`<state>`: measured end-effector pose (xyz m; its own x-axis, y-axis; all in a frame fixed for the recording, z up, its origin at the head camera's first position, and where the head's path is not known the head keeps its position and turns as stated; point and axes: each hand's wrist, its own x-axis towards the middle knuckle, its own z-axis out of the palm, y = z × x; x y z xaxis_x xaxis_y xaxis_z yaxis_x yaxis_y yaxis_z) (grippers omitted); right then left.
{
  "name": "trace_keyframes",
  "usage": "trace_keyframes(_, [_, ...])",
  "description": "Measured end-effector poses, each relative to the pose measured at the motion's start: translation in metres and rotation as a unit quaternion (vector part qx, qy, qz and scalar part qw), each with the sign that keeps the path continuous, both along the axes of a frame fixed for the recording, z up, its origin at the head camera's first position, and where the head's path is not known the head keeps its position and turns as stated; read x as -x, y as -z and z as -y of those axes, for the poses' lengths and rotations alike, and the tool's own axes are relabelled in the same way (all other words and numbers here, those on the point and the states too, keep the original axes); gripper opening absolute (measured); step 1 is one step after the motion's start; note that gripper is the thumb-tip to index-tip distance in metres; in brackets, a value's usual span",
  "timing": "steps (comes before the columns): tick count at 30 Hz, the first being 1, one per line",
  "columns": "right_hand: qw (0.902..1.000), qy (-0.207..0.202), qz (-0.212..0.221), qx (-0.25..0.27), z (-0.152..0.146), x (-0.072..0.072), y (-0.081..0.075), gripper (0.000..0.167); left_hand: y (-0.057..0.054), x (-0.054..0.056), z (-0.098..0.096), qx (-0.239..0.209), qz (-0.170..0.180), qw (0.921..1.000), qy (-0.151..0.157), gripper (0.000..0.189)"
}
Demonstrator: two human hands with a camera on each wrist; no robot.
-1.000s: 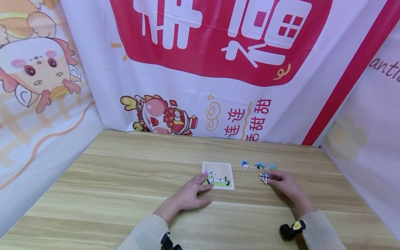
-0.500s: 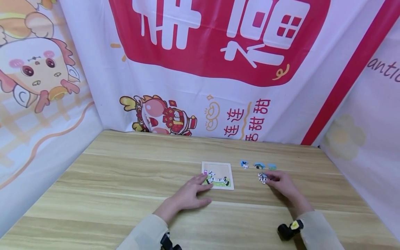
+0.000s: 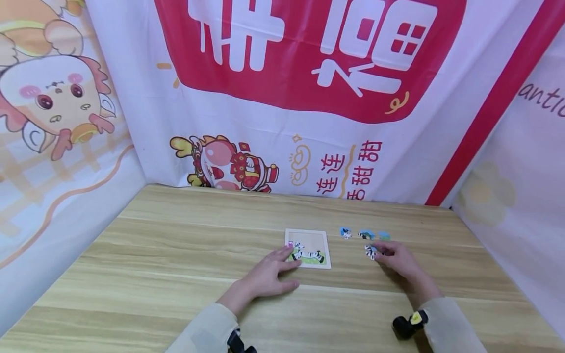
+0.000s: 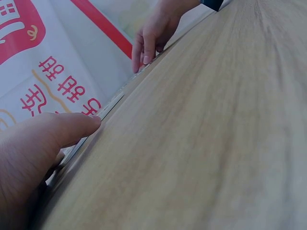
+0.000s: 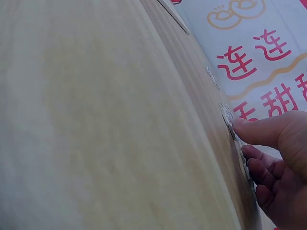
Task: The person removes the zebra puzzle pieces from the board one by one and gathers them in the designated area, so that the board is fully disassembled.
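Beige wood makes up the counter [image 3: 181,255] in the head view, and a white-rimmed puzzle tray [image 3: 328,250] is set near its middle. The tray's near left corner is covered by the left hand [image 3: 267,275], whose fingers are laid out straight on it, grasping nothing. The lower part of the tray is filled with a zebra scene; the upper part is left bare. To the tray's right, a zebra-striped puzzle piece [image 3: 370,252] is pinched at its right side by the fingers of the right hand [image 3: 400,260]. Three loose puzzle pieces [image 3: 366,234] are lined up just behind; the row could be knocked askew if the knuckles were swung backward. Open wood is offered between piece and tray, while the far edge is bounded by a printed backdrop [image 3: 273,93].

In the left wrist view, the tray is seen nearly edge-on past the thumb; it might be skewed if pushed from the right without being steadied.

In the right wrist view, the thin piece is seen at the thumb tip; whether it is lifted cannot be told. With so little edge held, it could be twisted or dropped, or caught on the tray's rim.
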<state>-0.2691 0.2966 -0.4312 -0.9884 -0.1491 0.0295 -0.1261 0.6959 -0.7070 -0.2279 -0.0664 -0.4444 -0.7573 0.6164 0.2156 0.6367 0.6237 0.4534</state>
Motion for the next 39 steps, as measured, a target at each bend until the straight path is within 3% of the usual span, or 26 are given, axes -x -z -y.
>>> trace_keyframes(10, [0.9993, 0.011, 0.031, -0.016, 0.006, -0.005, -0.017, 0.044, 0.001, 0.0, 0.0, -0.014, 0.014, 0.9998, -0.003, 0.055])
trace_keyframes(19, [0.9995, 0.01, 0.024, -0.016, 0.018, -0.01, -0.033, 0.045, 0.0, -0.001, 0.001, -0.024, 0.039, 0.9988, -0.017, 0.055])
trace_keyframes(24, [0.9999, 0.004, 0.015, 0.0, 0.037, -0.008, -0.039, 0.046, -0.001, 0.001, 0.002, -0.038, 0.013, 0.999, -0.018, 0.054])
trace_keyframes(28, [0.9994, -0.025, -0.006, 0.025, 0.057, -0.006, -0.04, 0.042, -0.002, 0.004, 0.005, -0.038, -0.006, 0.9988, -0.031, 0.056])
trace_keyframes(39, [0.9965, -0.047, 0.012, 0.068, 0.113, 0.007, -0.034, 0.033, 0.0, 0.009, 0.01, -0.031, 0.0, 0.9961, -0.083, 0.055])
